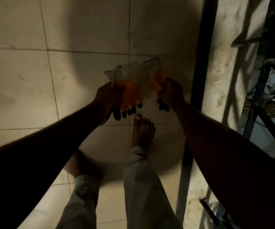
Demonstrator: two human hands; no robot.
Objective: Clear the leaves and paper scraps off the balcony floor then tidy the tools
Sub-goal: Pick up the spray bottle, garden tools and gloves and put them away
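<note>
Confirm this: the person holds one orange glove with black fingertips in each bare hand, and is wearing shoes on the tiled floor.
Not quite. The head view shows a bare foot on the tiled floor, no shoes. The rest holds: the left hand and right hand each hold an orange glove with black fingertips.

Two gloves (130, 91) — orange palms, black fingertips, whitish cuffs, cream floor tiles (83, 30) with thin dark joints, black railing post (202, 47), pale grey trousers (143, 187)

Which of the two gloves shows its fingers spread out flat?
The glove in the left hand: that glove hangs flat, with dark fingertips fanned out. The other glove, in the right hand, is bunched.
</note>
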